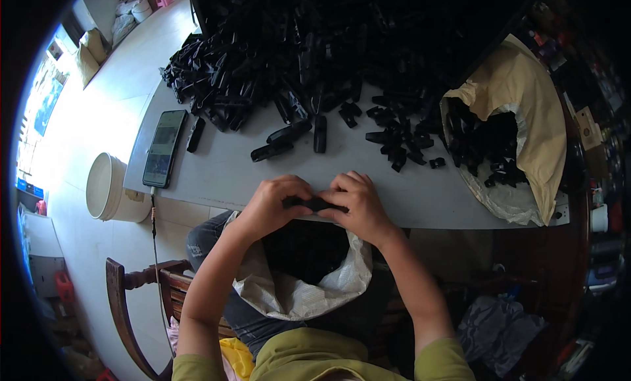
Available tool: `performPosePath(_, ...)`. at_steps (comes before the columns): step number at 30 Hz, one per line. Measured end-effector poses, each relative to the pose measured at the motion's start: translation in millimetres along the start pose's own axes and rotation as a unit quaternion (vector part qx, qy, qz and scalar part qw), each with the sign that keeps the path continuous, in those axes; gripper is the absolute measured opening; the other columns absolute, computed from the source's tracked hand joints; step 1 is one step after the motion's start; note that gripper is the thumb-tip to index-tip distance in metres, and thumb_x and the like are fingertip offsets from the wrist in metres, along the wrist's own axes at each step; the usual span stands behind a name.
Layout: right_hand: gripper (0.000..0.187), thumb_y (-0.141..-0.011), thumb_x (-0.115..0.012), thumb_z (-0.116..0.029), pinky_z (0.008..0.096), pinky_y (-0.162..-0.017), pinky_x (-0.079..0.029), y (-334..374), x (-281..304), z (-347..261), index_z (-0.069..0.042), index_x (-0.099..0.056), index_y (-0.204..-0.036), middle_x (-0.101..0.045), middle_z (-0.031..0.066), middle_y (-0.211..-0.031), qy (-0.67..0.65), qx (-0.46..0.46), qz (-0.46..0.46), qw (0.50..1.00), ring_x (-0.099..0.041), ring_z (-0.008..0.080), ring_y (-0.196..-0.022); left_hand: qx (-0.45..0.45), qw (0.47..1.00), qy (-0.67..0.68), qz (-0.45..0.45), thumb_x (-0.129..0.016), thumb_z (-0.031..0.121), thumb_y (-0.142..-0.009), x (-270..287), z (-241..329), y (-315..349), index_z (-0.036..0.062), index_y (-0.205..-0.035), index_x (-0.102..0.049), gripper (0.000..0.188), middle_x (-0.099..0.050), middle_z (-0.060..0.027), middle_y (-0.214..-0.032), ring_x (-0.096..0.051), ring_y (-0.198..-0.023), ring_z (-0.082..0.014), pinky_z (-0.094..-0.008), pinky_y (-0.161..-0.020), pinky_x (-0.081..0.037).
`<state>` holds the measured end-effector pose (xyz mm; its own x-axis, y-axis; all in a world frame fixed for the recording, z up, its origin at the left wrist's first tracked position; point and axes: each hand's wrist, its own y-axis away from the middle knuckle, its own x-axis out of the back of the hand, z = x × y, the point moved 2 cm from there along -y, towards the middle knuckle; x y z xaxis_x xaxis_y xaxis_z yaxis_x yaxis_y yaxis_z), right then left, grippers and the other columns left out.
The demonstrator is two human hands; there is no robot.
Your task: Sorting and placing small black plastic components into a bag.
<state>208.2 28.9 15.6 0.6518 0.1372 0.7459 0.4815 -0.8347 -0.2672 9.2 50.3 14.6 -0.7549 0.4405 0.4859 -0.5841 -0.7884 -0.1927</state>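
Note:
At the table's front edge, my left hand (pixel 279 202) and my right hand (pixel 357 205) grip a small black plastic part (pixel 314 203) between them, one at either end. The fingers of both hands are closed round it and cover much of its shape. Right below the hands, an open white woven sack (pixel 309 302) rests at my lap with a dark mass inside. Several loose black parts, among them a longish one (pixel 320 134), lie on the grey table beyond my hands. Farther back rises a big heap of similar black parts (pixel 243 72).
A phone (pixel 164 147) with a cable lies at the table's left. Small black pieces (pixel 401 134) are scattered right of centre, beside a tan sack (pixel 542 131) holding more. A pale bucket (pixel 108 187) stands left of the table. A wooden chair (pixel 121 302) is at lower left.

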Motion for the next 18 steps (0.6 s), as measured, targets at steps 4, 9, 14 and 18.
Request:
performPosePath(4, 0.024, -0.077, -0.077, -0.017, 0.0320, -0.070, -0.047, 14.3, 19.4, 8.1, -0.003, -0.071, -0.096, -0.055, 0.0062, -0.092, -0.043, -0.051, 0.117, 0.991, -0.055, 0.0183, -0.080, -0.052, 0.986, -0.141, 0.071, -0.076, 0.002, -0.069, 16.7, 8.1, 1.7, 0.0016, -0.092, -0.066, 0.026, -0.063, -0.0121, -0.100, -0.060, -0.098, -0.0303, -0.0372, -0.086, -0.048)
performPosePath(9, 0.025, -0.080, -0.073, -0.009, 0.0323, -0.063, -0.046, 27.7, 56.0, 52.6, -0.001, -0.063, -0.101, -0.056, 0.0091, -0.095, 0.175, -0.160, 0.299, 0.924, -0.056, 0.0206, -0.071, 0.030, 0.922, -0.320, 0.217, -0.074, 0.006, -0.072, 38.3, -0.4, -16.1, 0.0031, -0.100, -0.061, 0.031, -0.058, -0.0123, -0.099, -0.057, -0.098, -0.0332, -0.0400, -0.082, -0.048)
performPosePath(14, 0.025, -0.079, -0.068, 0.001, 0.0353, -0.065, -0.047, 25.4, 50.9, 63.9, -0.001, -0.052, -0.098, -0.057, 0.0122, -0.095, 0.180, -0.217, 0.238, 0.929, -0.057, 0.0234, -0.072, 0.086, 0.915, -0.365, 0.146, -0.069, -0.003, -0.074, 36.6, -2.8, -13.5, 0.0031, -0.105, -0.055, 0.036, -0.057, -0.0115, -0.097, -0.060, -0.091, -0.0303, -0.0389, -0.077, -0.051)
performPosePath(18, 0.028, -0.075, -0.065, 0.004, 0.0385, -0.075, -0.050, 26.0, 56.9, 61.2, 0.000, -0.051, -0.098, -0.057, 0.0146, -0.094, 0.193, -0.234, 0.214, 0.928, -0.062, 0.0292, -0.085, 0.131, 0.962, -0.139, 0.193, -0.065, -0.007, -0.075, 26.4, 9.7, -6.8, 0.0032, -0.111, -0.053, 0.040, -0.059, -0.0112, -0.095, -0.064, -0.085, -0.0263, -0.0341, -0.074, -0.053)
